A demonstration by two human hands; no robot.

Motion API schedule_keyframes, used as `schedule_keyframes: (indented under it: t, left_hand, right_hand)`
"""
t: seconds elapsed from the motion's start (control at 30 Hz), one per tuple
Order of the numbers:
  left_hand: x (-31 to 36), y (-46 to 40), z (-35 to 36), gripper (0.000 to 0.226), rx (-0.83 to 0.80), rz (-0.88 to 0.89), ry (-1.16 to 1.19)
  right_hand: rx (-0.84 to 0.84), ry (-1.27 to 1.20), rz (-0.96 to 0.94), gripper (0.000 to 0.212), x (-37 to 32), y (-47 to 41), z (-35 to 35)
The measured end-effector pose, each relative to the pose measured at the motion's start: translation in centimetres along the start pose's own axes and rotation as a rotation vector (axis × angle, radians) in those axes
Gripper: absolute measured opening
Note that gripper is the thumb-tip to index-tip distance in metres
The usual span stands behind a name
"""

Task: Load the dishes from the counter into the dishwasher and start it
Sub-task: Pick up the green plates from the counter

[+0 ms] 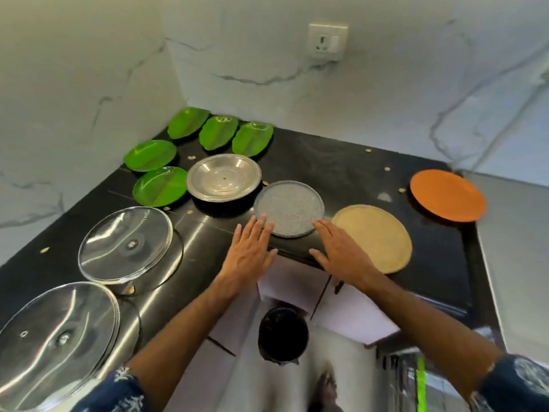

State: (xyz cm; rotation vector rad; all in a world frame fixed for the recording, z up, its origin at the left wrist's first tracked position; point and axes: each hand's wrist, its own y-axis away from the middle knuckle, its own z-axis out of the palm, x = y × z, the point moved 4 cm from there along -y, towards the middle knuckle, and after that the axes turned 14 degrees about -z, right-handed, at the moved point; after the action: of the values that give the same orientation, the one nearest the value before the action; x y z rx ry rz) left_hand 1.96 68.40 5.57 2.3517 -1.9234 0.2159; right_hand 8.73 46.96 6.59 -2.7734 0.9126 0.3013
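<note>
A grey speckled plate [288, 208] lies on the black counter [356, 168], near its front edge. My left hand [249, 251] is flat and open, its fingertips at the plate's near left rim. My right hand [341, 251] is open too, fingertips at the near right rim. Neither hand grips anything. A beige plate [375, 236] lies just right of the grey one, partly under my right hand. An orange plate [447, 195] sits at the far right. A steel bowl [224, 176] rests behind left of the grey plate.
Several green leaf-shaped plates [154, 154] fill the back left corner. Two glass lids [126, 243] lie along the left, the nearer lid [56, 343] at the front. A wall socket [326, 41] is on the marble backsplash. Below the counter edge are pale cabinet fronts [350, 310].
</note>
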Motion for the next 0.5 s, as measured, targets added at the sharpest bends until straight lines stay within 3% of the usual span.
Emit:
schedule_keyframes:
  t: [0.3,0.5]
  left_hand:
    - [-9.6,-8.6,3.1,0.068,-0.002,-0.293,-0.022]
    - [-12.3,-9.7,7.1,0.066,0.016,-0.327,-0.040]
  right_hand:
    - [-0.168,-0.125,-0.070,0.066,7.2,-20.3,1.4]
    - [-0.262,-0.230,-0.052,0.065,11.3,-32.7,3.8]
